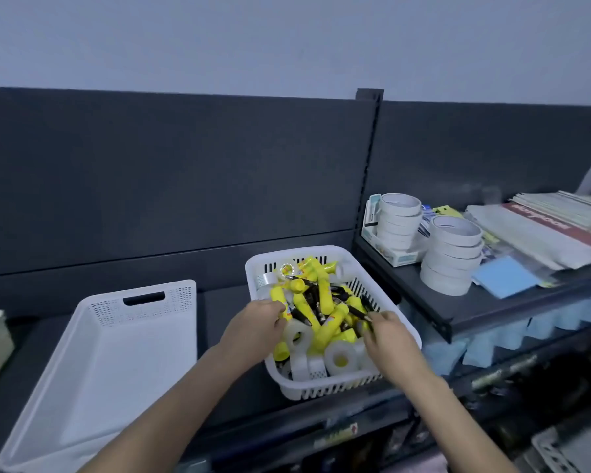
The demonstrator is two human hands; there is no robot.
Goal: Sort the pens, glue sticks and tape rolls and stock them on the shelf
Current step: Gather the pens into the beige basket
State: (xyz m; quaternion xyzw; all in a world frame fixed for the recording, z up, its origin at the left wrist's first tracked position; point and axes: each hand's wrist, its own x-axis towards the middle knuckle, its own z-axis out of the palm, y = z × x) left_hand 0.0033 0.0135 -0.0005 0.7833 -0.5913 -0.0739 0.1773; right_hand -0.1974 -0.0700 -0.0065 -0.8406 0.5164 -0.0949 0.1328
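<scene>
Over the white basket on the dark shelf, both forearms reach in from below. The left hand and right hand lie knuckles-up, fingers curled down into the mixed heap of yellow glue sticks, black pens and clear tape rolls. Fingertips are buried; whether either hand grips anything cannot be told. Lower rolls sit half hidden under the pile.
</scene>
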